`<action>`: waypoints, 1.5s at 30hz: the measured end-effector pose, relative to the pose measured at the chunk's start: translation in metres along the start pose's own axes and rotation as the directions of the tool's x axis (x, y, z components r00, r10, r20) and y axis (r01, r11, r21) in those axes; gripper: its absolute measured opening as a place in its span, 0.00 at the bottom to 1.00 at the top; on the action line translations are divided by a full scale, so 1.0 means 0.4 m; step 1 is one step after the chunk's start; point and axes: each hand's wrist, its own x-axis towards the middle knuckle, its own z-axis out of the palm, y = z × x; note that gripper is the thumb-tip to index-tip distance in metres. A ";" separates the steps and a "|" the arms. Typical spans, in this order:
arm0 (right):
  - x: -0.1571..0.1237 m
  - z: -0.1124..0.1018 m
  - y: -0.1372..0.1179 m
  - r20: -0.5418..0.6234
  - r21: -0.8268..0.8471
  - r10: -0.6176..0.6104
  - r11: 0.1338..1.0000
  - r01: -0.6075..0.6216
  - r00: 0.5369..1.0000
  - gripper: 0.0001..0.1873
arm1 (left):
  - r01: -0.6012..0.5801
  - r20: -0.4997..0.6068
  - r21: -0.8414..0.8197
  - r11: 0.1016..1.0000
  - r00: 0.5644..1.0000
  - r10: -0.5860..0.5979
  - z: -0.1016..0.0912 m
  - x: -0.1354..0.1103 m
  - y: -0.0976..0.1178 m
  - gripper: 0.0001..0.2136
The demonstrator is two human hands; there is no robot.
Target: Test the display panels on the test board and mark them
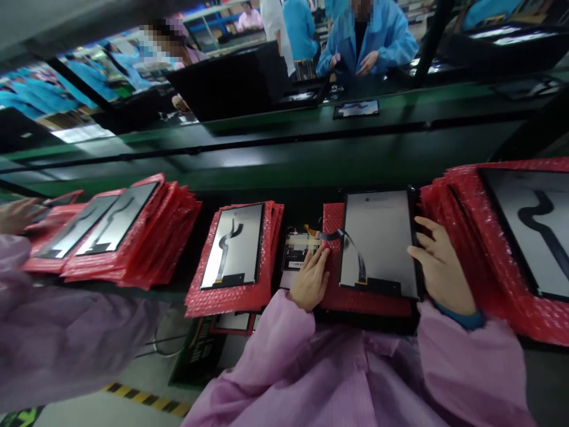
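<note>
A display panel (380, 237) with a grey back lies on red bubble wrap (373, 303) in front of me, its ribbon cable (355, 249) curving out to the left. At the panel's right edge, my right hand (444, 270) has its fingers apart, the tips touching the rim. My left hand (310, 280) lies with fingers stretched out on the left, by the wrap's edge and over the lower part of an opened device (297, 252) with exposed inner parts. Part of that device is hidden under my hand.
Stacks of red bubble-wrap sleeves with panels stand to the left (235, 249), farther left (128, 219) and right (542, 231). Another person's hand (20, 214) reaches in at far left. A green ledge (267, 160) runs behind; a person in blue (377, 35) sits beyond.
</note>
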 end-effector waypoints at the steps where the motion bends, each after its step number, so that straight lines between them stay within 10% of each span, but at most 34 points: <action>1: 0.010 0.015 0.016 0.031 0.046 0.017 0.999 -0.018 0.999 0.32 | 0.014 0.008 -0.022 1.000 1.000 -0.014 0.000 0.001 -0.003 0.29; 5: 0.038 0.054 0.090 0.180 0.119 0.087 0.987 -0.109 0.980 0.35 | 0.015 0.014 -0.131 0.991 1.000 -0.014 0.001 0.001 -0.013 0.29; 9: 0.033 0.052 0.115 0.100 -0.282 -0.043 0.957 0.070 0.994 0.28 | -0.077 -0.111 -0.135 0.988 0.992 0.062 -0.026 0.002 -0.004 0.25; 12: 0.032 0.063 0.070 0.039 -0.615 -0.240 0.760 0.212 0.970 0.20 | -0.152 -0.331 -0.125 0.980 0.938 0.103 -0.080 0.031 0.009 0.15; 17: 0.095 0.185 -0.002 0.501 -0.521 -0.354 0.605 0.602 0.790 0.16 | -0.044 -0.558 -0.033 0.998 0.829 0.019 -0.141 0.165 -0.021 0.12; 20: 0.134 0.263 0.015 0.641 -0.403 -0.307 0.645 0.649 0.703 0.13 | -0.004 -0.436 -0.015 1.000 0.900 -0.003 -0.123 0.234 -0.066 0.14; 25: 0.142 0.293 0.063 0.651 -0.324 -0.320 0.704 0.632 0.689 0.07 | -0.009 -0.229 -0.053 0.999 0.973 -0.004 -0.083 0.238 -0.104 0.15; 45: 0.145 0.286 0.082 0.589 -0.248 -0.344 0.785 0.568 0.732 0.09 | -0.197 -0.167 0.013 0.980 0.966 0.196 -0.058 0.222 -0.083 0.14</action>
